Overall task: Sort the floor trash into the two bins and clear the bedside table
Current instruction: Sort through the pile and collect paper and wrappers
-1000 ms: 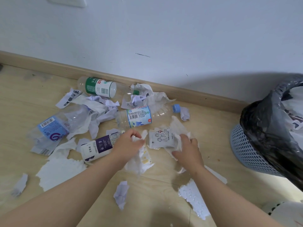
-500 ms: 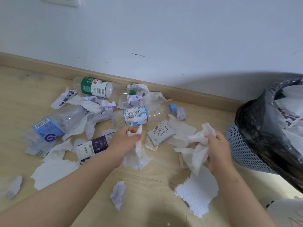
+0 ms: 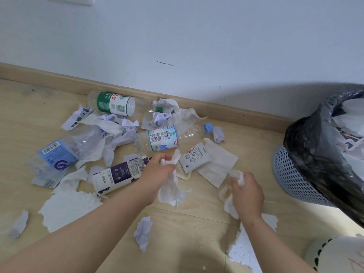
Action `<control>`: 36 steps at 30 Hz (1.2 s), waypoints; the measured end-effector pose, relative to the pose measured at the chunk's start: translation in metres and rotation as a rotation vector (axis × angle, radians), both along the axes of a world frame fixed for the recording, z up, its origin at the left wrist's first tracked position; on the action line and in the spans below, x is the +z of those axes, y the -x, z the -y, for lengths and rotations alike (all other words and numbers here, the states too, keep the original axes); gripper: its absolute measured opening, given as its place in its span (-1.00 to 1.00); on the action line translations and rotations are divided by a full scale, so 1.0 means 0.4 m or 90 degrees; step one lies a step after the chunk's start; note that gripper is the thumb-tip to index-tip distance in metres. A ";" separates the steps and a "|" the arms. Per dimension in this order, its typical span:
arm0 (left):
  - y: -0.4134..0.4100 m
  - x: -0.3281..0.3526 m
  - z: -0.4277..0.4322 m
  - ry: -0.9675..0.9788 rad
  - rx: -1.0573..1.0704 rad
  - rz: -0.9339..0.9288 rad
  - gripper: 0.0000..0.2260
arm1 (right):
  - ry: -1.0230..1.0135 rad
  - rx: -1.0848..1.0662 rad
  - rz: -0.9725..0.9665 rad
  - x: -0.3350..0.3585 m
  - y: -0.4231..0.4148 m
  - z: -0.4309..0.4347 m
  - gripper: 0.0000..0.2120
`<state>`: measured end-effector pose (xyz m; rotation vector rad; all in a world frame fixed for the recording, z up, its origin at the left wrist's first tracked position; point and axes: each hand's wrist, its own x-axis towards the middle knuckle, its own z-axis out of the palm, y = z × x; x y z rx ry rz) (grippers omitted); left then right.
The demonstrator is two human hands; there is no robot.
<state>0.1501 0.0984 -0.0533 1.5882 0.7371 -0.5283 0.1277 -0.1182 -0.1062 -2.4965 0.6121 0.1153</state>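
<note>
Trash lies scattered on the wooden floor by the wall. My left hand [image 3: 157, 170] grips a crumpled white tissue [image 3: 170, 191] that hangs below it. My right hand [image 3: 247, 194] grips another white tissue wad [image 3: 228, 200] low over the floor. A blue mesh bin [image 3: 291, 174] with a black liner [image 3: 319, 146] stands at the right, with paper inside. Plastic bottles lie around: a green-labelled one [image 3: 112, 104], a blue-capped one [image 3: 167, 137], a purple-labelled one [image 3: 118, 174] and a crushed blue-labelled one [image 3: 59, 152]. A small white printed packet [image 3: 195, 159] rests on a flat napkin [image 3: 218, 167].
More torn paper and tissue sheets [image 3: 67, 205] cover the floor at left, and a crumpled scrap [image 3: 143, 232] lies between my arms. A white perforated bin [image 3: 334, 255] shows at the bottom right corner. The baseboard [image 3: 236, 113] runs along the wall behind.
My right hand, raised with its tissue half a second ago, has come back down close to the floor, with the tissue bunched tighter. My left hand keeps its tissue and has barely moved.
</note>
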 end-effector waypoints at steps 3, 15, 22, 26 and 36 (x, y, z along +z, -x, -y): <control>-0.005 -0.001 0.008 0.009 0.006 -0.008 -0.82 | -0.197 -0.119 0.061 0.057 -0.035 -0.003 -0.69; -0.019 0.016 0.011 0.053 0.038 -0.034 -0.87 | -0.025 0.157 -0.117 0.034 -0.101 -0.080 -0.88; -0.057 0.052 0.024 0.094 0.112 0.021 -0.87 | -0.393 -0.016 0.055 0.232 -0.106 -0.081 -0.85; -0.082 0.112 0.088 0.356 0.180 0.027 -0.83 | -0.702 0.011 -0.008 0.300 -0.103 -0.139 -0.90; -0.070 0.205 0.114 0.379 0.119 0.135 -0.58 | -0.679 0.109 0.005 0.311 -0.079 -0.221 -0.79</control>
